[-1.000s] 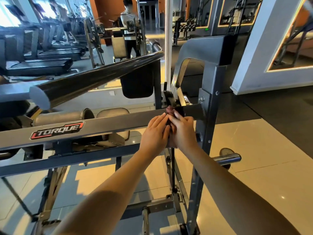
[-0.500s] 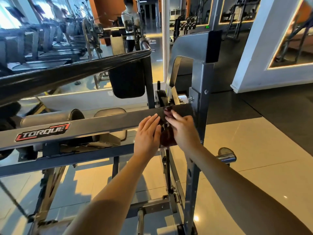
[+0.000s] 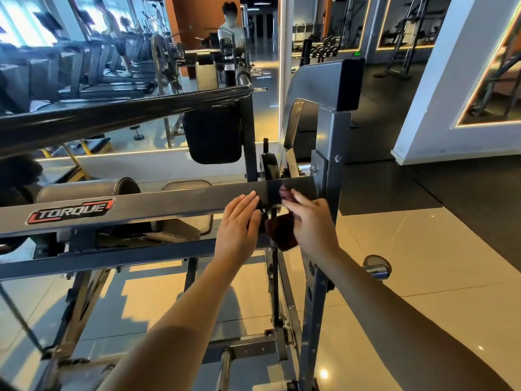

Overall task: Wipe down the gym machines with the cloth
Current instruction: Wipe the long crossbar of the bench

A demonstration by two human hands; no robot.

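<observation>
A grey steel machine bar (image 3: 174, 204) marked TORQUE runs across the middle to a grey upright post (image 3: 331, 170). A dark red cloth (image 3: 282, 230) hangs over the bar's right end, close to the post. My right hand (image 3: 313, 221) holds the cloth against the bar, with a bit of cloth showing above its fingertips. My left hand (image 3: 239, 224) lies flat on the bar just left of the cloth, fingers straight. Most of the cloth is hidden behind my right hand.
A thick black bar (image 3: 112, 117) slants across above, with a black pad (image 3: 214, 136) under it. A chrome peg (image 3: 376, 268) juts from the post at lower right. A wall mirror (image 3: 127, 66) behind shows a person and treadmills. Tiled floor (image 3: 423, 263) lies to the right.
My hands have drawn slightly apart, the left one sliding left along the bar. The cloth now hangs lower below the bar. The view has shifted a little.
</observation>
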